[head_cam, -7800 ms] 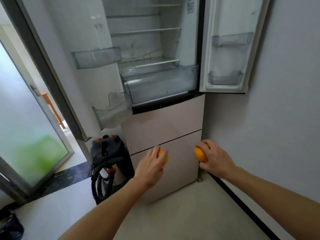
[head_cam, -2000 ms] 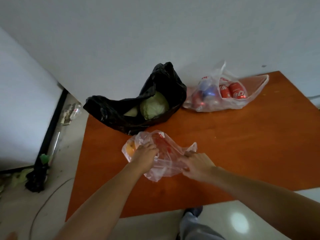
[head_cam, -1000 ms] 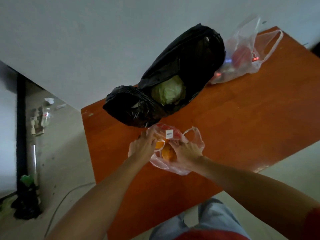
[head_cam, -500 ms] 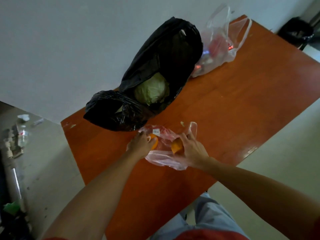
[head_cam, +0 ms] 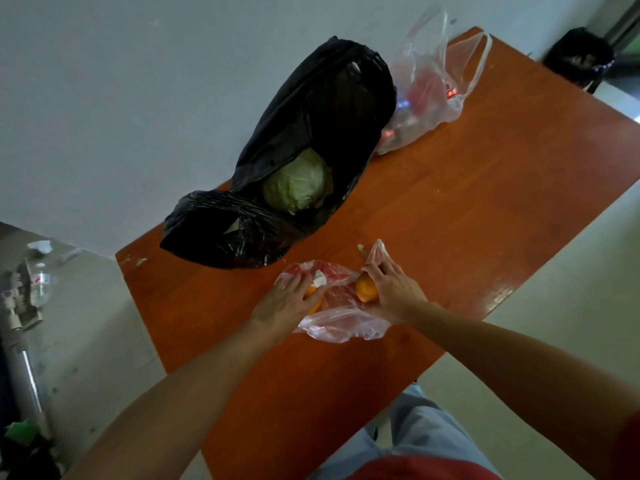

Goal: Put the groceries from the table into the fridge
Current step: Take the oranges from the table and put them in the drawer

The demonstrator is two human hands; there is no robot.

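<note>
Since opening the near bag (head_cam: 341, 325) on the table (head_cam: 485, 202), each hand has closed round fruit: left hand (head_cam: 285, 304) grips the left orange (head_cam: 312, 300), right hand (head_cam: 393, 294) the right orange (head_cam: 365, 289). Fridge trip likely next.

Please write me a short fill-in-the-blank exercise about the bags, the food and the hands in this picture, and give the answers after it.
1. The bag that holds the cabbage is ____ in colour.
2. The left hand grips one fruit and the right hand grips another; both fruits are ____ in colour.
3. Of the two hands, the ____ one is nearer to the bag with the cabbage.
Missing words: black; orange; left.
</note>
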